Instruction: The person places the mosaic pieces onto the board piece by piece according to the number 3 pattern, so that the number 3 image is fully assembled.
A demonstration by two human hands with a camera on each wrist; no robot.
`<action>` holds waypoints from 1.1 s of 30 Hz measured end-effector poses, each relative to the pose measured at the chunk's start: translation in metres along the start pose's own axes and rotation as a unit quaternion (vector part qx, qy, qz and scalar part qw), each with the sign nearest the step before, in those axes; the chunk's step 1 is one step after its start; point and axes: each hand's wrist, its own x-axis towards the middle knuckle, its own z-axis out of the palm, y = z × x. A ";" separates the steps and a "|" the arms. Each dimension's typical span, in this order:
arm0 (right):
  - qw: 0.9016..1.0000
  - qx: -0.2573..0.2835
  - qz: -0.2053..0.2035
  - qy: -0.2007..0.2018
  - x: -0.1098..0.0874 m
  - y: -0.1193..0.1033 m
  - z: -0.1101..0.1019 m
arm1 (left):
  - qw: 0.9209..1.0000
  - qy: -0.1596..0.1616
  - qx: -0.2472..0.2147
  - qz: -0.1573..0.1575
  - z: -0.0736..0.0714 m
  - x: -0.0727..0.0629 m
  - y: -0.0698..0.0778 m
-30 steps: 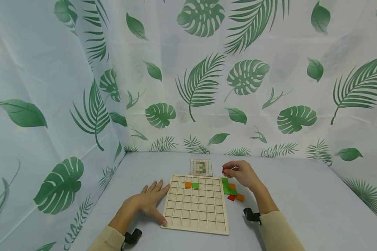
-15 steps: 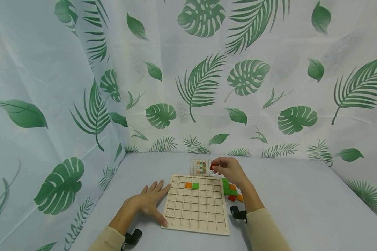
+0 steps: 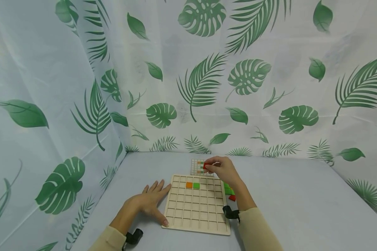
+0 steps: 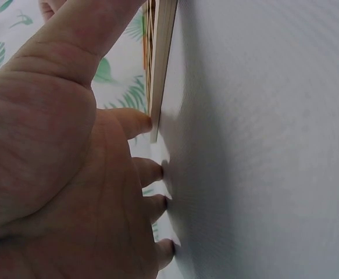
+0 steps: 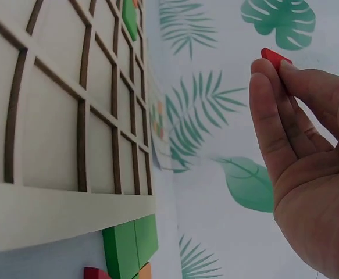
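A wooden grid board (image 3: 196,209) lies on the table, with an orange tile (image 3: 189,185) and a green tile (image 3: 196,185) side by side in its second row from the far edge. My left hand (image 3: 149,203) rests with spread fingers at the board's left side, the thumb on its near left corner. In the right wrist view a red tile (image 5: 275,58) is pinched between the thumb and fingertips of my right hand (image 5: 311,128). In the head view that hand hovers past the board's far edge, over a pattern card (image 3: 194,167), and hides the card's right part.
Loose green tiles (image 3: 228,189) and a red tile (image 3: 232,197) lie against the board's right side, partly behind my right arm. An orange tile (image 5: 145,272) shows among them in the right wrist view. A leaf-printed curtain (image 3: 201,87) stands behind the table.
My right hand has moved left with the red tile, from above the loose tiles to over the pattern card. The left hand has stayed on the board.
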 end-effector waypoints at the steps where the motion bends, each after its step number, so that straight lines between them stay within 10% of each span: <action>1: 1.000 -0.002 0.002 -0.001 0.000 0.001 0.000 | 1.000 0.000 0.001 0.000 0.000 0.000 0.000; 21: 0.997 -0.020 0.053 -0.061 -0.003 0.014 0.005 | 1.000 -0.002 0.007 0.000 0.000 0.000 0.001; 33: 0.983 -0.128 0.045 -0.121 -0.003 0.026 0.008 | 1.000 -0.001 0.009 0.007 0.001 0.001 -0.001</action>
